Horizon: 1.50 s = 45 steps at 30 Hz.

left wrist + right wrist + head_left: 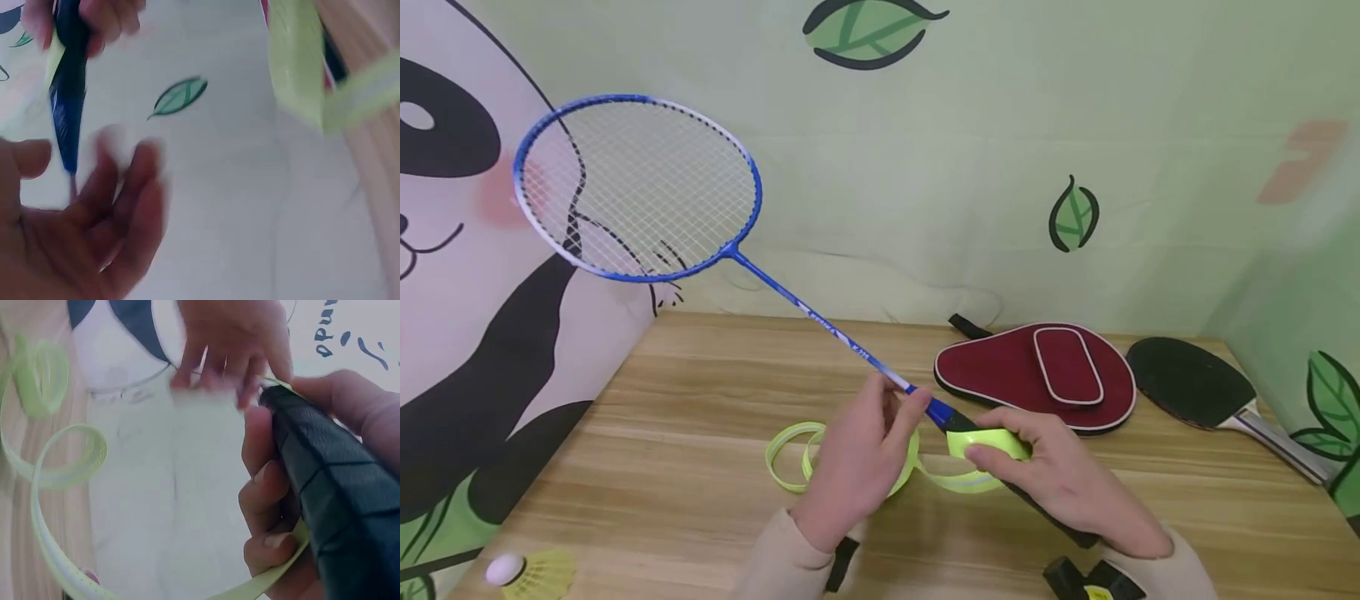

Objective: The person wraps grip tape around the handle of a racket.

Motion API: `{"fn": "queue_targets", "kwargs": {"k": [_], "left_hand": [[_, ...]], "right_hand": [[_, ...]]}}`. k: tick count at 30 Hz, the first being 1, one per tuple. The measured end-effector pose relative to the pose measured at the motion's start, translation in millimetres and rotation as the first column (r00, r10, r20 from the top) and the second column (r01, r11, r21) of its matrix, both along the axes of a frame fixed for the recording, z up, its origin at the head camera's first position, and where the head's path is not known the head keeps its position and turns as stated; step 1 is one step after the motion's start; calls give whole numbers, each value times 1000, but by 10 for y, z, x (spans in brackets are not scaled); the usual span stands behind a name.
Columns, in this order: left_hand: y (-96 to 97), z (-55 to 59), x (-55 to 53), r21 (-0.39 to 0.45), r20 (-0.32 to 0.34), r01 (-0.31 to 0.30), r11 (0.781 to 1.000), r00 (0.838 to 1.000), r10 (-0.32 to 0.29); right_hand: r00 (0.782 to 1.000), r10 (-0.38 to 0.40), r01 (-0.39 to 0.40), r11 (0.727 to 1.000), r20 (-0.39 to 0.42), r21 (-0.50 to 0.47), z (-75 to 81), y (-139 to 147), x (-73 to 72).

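Note:
A blue and white badminton racket [859, 348] is held aslant, its strung head up at the left. My right hand [1060, 467] grips its black wrapped handle [337, 469], thumb pressing a fluorescent yellow reflective strip [981, 442] laid across the handle's upper end. My left hand [857, 450] is at the blue cone above the handle. In the left wrist view the left hand's fingers [134, 206] are spread, loosely bent and blurred; whether they touch the shaft I cannot tell. The strip's loose length hangs in curls [69, 456], partly hidden behind my left hand in the head view.
A dark red paddle case [985, 371] with white piping lies at the back of the wooden table [685, 392]. Right of it is a black table tennis paddle [1195, 383]. A yellow shuttlecock [535, 573] lies at the front left. A leaf-patterned wall [880, 167] stands behind.

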<state>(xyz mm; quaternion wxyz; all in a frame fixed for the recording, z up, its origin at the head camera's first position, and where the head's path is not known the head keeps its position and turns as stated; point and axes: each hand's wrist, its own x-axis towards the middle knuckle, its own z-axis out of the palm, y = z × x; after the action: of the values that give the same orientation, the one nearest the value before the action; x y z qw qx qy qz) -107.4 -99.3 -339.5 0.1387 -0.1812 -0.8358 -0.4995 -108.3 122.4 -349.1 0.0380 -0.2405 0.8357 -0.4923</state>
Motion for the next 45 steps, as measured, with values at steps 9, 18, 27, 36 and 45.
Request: {"fn": "queue_targets", "kwargs": {"k": [9,18,27,36,45], "left_hand": [[-78,160,42,-492,-646,-270,827,750,-139],[-54,173,9,-657,-665,-240,715,631,-399],[-49,233,-121,-525,-718,-230,820,637,-281],[15,322,-234,-473,-680,-261,842,716,-160],[171,407,-172,-432,-647,-188,882,746,-158]], "right_hand": [[1000,-1,1,1000,-8,-6,16,34,9],[994,110,-107,984,20,-140,57,213,-22],[912,-382,374,626,149,-685,190,615,-112],[867,-475,24,345,-153,-938,254,148,106],[956,-291,194,697,-25,-690,92,-412,178]]}}
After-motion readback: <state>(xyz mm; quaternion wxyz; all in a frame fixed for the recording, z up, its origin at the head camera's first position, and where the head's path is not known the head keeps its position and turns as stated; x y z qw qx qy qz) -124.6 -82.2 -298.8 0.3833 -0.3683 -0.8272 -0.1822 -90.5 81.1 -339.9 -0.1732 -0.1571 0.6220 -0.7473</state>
